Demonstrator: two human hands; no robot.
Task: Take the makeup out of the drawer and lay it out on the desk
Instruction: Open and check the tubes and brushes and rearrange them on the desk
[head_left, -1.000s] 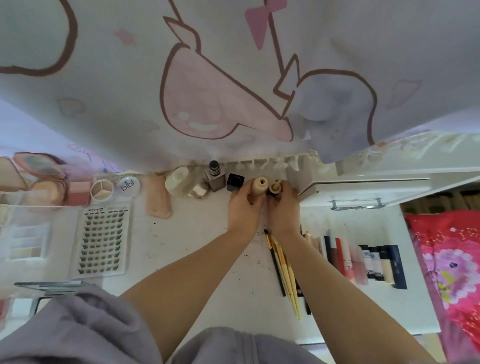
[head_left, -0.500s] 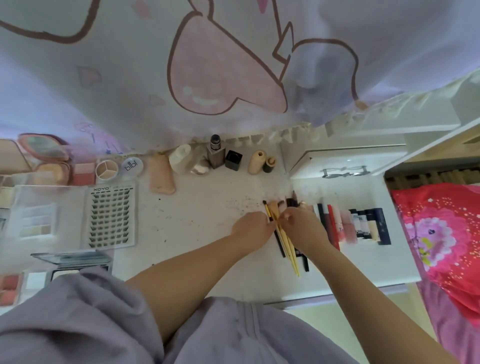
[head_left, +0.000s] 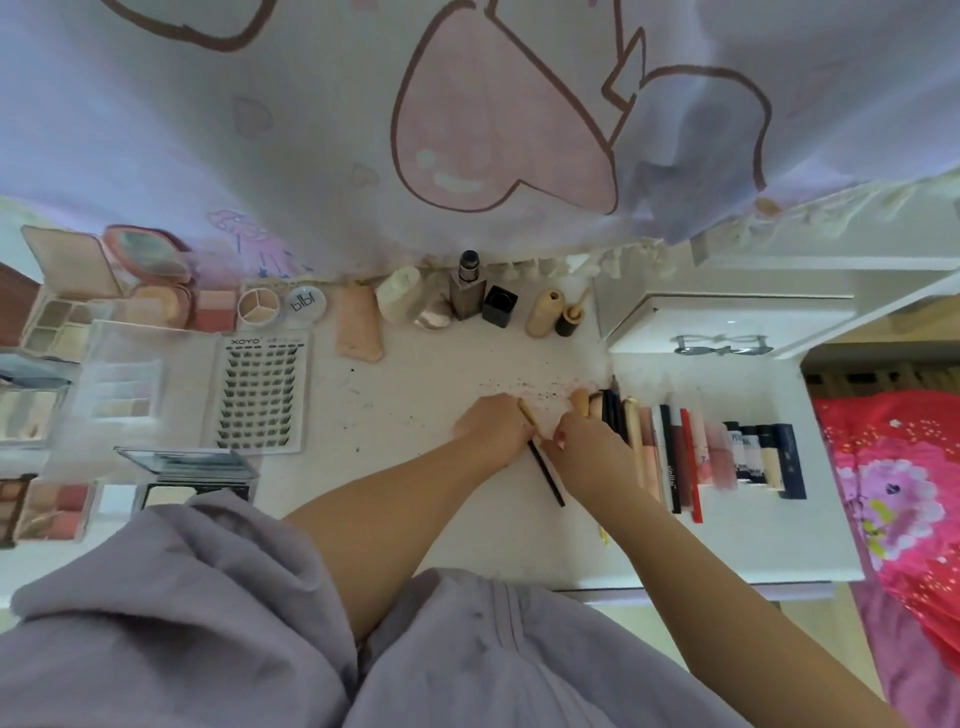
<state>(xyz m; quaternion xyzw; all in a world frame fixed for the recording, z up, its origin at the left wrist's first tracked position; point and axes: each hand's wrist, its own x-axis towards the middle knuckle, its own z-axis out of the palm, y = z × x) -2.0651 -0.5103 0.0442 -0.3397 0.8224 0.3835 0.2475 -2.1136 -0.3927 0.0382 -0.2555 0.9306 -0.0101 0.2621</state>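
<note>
**Head view: my hands are down from the bottles and onto the brushes**

A second ago I was standing two little bottles (head_left: 543, 313) at twelve o'clock; they now stand alone. My left hand (head_left: 496, 427) pinches a thin brush (head_left: 545, 470); my right hand (head_left: 589, 449) curls over the other brushes, grip unclear. At three o'clock lies the lipstick row (head_left: 727, 452) on the desk (head_left: 415, 395). Bottles done; brushes next, I judge.

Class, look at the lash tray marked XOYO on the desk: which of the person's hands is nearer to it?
Left. The left hand lies on the desk to the right of the XOYO lash tray, apart from it; the right hand is farther right, beside the lipsticks.
</note>
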